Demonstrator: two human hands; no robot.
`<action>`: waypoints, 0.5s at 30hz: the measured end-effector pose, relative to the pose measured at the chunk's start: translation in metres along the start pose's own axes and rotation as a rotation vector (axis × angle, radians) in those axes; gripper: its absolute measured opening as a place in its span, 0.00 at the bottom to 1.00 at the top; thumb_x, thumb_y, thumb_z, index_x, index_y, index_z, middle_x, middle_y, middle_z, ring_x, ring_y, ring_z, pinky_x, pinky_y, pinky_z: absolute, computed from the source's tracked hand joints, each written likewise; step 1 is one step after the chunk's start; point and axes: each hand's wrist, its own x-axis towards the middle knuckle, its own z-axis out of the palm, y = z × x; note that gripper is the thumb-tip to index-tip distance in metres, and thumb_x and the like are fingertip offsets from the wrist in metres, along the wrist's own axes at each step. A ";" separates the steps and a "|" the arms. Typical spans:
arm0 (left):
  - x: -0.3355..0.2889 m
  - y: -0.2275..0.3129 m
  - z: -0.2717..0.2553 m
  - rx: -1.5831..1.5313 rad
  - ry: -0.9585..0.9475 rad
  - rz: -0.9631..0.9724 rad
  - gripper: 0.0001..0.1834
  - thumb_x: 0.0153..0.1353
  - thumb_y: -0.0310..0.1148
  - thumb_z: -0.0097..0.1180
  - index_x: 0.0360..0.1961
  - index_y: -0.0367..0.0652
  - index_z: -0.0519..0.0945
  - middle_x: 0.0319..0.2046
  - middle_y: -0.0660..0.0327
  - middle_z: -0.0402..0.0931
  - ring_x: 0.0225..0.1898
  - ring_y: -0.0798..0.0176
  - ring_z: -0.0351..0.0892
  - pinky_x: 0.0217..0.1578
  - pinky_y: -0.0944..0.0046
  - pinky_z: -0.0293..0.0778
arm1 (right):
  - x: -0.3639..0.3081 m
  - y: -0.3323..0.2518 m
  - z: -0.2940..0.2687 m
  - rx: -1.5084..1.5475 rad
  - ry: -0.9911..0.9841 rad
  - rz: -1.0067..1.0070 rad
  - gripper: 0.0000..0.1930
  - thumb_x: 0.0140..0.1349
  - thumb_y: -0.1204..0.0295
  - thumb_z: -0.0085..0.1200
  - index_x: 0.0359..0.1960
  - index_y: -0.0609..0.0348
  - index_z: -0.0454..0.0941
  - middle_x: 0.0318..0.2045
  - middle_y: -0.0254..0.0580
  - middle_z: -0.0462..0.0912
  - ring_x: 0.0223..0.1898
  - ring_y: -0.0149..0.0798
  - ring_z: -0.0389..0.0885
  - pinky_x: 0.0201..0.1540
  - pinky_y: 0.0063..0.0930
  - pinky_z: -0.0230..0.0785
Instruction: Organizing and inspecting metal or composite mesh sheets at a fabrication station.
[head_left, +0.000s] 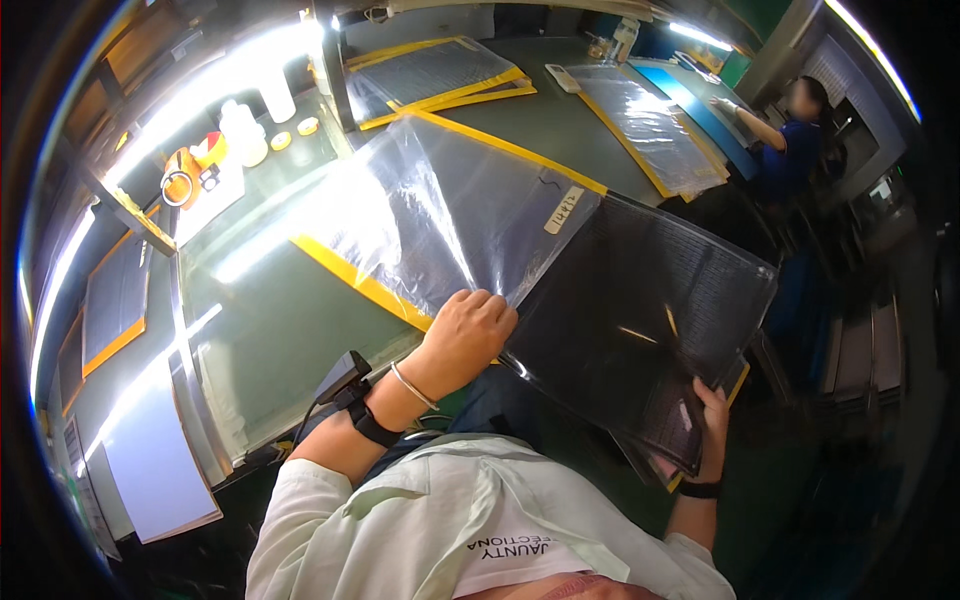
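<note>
Fingers of your left hand (466,332) are sitting curled tightly together, pinching the near right edge of the clear yellow-edged plastic sleeve (445,215). Your right hand (712,425) is gripping the near right corner of the dark rectangular panel (640,300), its thumb lying on top and its other fingers hiding underneath. That panel is adjoining the sleeve's right side and reaching out past the near edge of the green worktable (265,370); how far they are overlapping, you cannot tell. Bare tabletop is giving you room to the left, toward the white board (160,460). Beyond the sleeve, stacked yellow-edged sheets (440,72) are limiting your space.
</note>
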 end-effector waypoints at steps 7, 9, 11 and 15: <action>-0.012 -0.014 -0.020 -0.276 0.032 -0.179 0.04 0.45 0.27 0.51 0.22 0.41 0.69 0.20 0.57 0.67 0.27 0.53 0.70 0.28 0.58 0.68 | 0.060 0.014 0.012 -0.033 -0.237 0.082 0.17 0.56 0.77 0.49 0.48 0.69 0.69 0.42 0.46 0.77 0.38 0.41 0.78 0.44 0.29 0.70; -0.020 -0.016 -0.029 -0.306 0.038 -0.224 0.04 0.45 0.27 0.51 0.22 0.41 0.69 0.21 0.57 0.67 0.27 0.53 0.70 0.28 0.58 0.68 | 0.072 -0.007 0.012 -0.040 -0.363 0.109 0.16 0.57 0.77 0.48 0.47 0.70 0.70 0.41 0.50 0.77 0.39 0.43 0.79 0.44 0.32 0.72; -0.028 -0.014 -0.031 -0.295 0.045 -0.246 0.05 0.45 0.28 0.51 0.22 0.41 0.69 0.22 0.57 0.68 0.28 0.53 0.71 0.29 0.58 0.69 | 0.088 -0.010 0.031 -0.175 -0.417 0.156 0.15 0.56 0.76 0.50 0.45 0.69 0.71 0.39 0.46 0.78 0.36 0.39 0.78 0.42 0.29 0.71; -0.037 -0.010 -0.027 -0.198 0.033 -0.229 0.05 0.45 0.28 0.52 0.23 0.41 0.70 0.23 0.58 0.69 0.29 0.54 0.71 0.29 0.59 0.69 | 0.103 0.045 0.110 -0.097 -0.522 0.218 0.15 0.56 0.75 0.52 0.45 0.68 0.71 0.37 0.41 0.78 0.36 0.35 0.77 0.42 0.25 0.69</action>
